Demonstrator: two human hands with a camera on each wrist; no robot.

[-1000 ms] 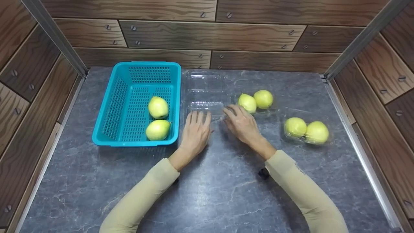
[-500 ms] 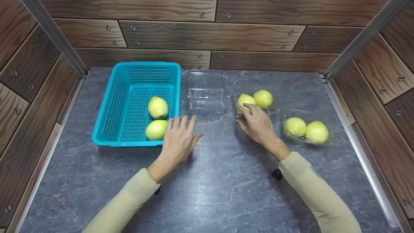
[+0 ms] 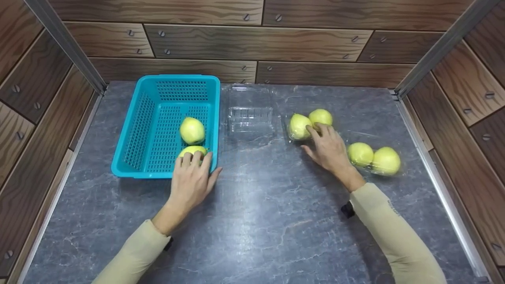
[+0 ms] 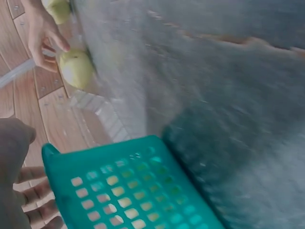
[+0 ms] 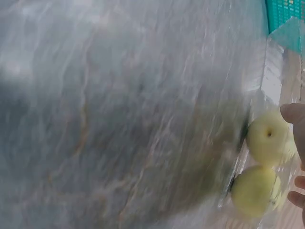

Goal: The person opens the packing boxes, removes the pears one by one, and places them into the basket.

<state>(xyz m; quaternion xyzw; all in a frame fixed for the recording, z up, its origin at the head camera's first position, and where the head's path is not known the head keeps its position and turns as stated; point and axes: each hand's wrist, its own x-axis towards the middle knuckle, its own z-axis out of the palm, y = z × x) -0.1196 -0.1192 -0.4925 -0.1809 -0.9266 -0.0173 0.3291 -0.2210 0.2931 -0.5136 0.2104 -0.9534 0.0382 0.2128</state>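
My left hand (image 3: 189, 179) reaches over the front rim of a turquoise plastic basket (image 3: 118, 169). Its fingers lie over the nearer yellow-green pear (image 3: 192, 150), partly hiding it. In the left wrist view the fingers (image 4: 35, 193) of that hand are spread beside the basket wall (image 4: 119, 176). Behind this pear, a second pear (image 3: 192, 131) lies in the basket. My right hand (image 3: 328, 148) hovers loosely bent at a clear plastic container with two pears, one on the left (image 3: 300, 126) and one behind (image 3: 320, 117); whether its fingertips touch them I cannot tell.
An open clear plastic container (image 3: 250, 118) without fruit stands right of the basket. Farther right, another clear container holds two pears (image 3: 386, 161). Wood-patterned walls (image 3: 256, 43) enclose the grey marbled table (image 3: 252, 221) at the back and sides.
From the clear container in the middle, my hands have parted. The left has moved left and toward me to the basket's pear; the right has moved right to the filled container.
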